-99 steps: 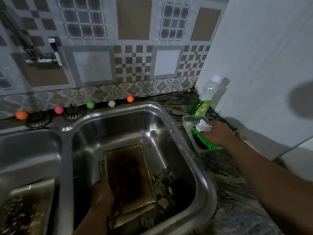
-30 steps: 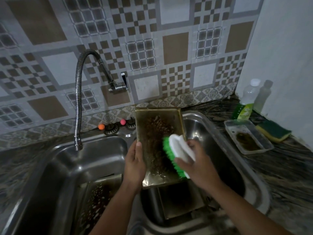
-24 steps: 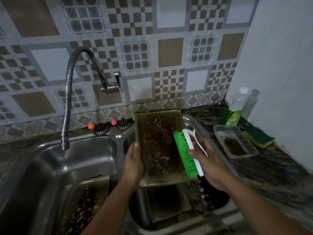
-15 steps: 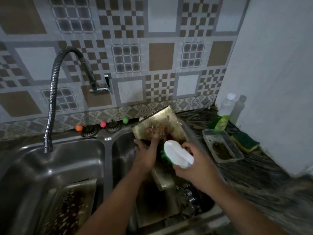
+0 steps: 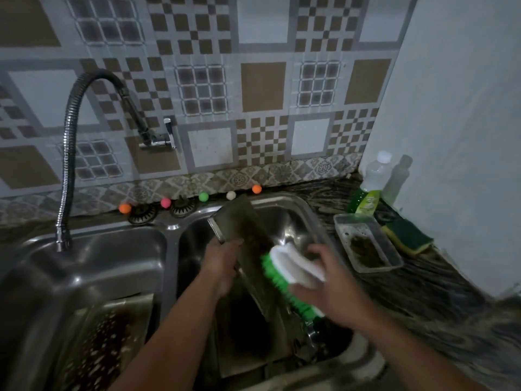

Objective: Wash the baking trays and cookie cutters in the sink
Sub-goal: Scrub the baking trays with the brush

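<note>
Nearest the camera, both forearms reach over the front rim of the double sink (image 5: 169, 277), the landmark for everything else. In the sink's left basin a dirty baking tray (image 5: 104, 348) leans against the wall, speckled with dark residue. In the right basin the left hand (image 5: 222, 263) grips the left edge of a second baking tray (image 5: 248, 238), fingers curled round its rim, holding it tilted up on edge above the basin floor. The right hand (image 5: 332, 286) is clamped on the white back of a scrubbing brush (image 5: 290, 273), whose green bristles press against the tray's stained face. Below the brush, at the bottom of the right basin, lie some dark metal pieces too blurred to identify, beside another flat tray (image 5: 248, 354) lying under the raised one.

To the right of the sink, on the bench (image 5: 423, 294), sits a clear plastic container (image 5: 366, 244) with brown dregs, a green-and-yellow sponge (image 5: 407, 239) just beyond it, and a bottle of green dish soap (image 5: 369, 190) further back by the wall. Behind the sink, small coloured balls (image 5: 203, 196) line the ledge, and a flexible metal tap (image 5: 67, 153) arches down over the left basin.
</note>
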